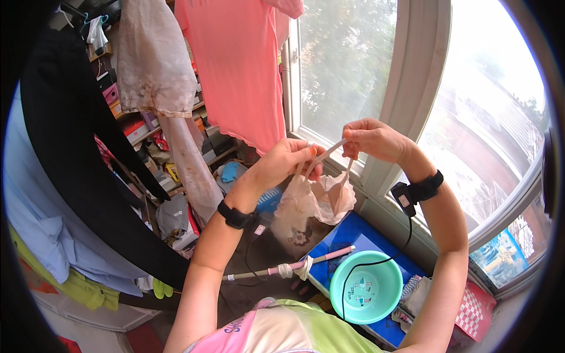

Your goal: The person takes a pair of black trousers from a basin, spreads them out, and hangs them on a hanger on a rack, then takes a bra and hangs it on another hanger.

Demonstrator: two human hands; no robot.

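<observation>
Straps (330, 151) pinched in left hand (289, 160) and right hand (373, 140), and the pale pink bra (339, 197) dangles below them near the window (347, 65)! Looks like strap-sorting now; the next move probably calls for a light, untwisting grip.

Two hands (293, 160), one bra (340, 197) below them, two wristbands (234, 216) behind, one basin (385, 282) and one pole (334, 255) lower, one pink shirt (238, 70) beyond.
</observation>
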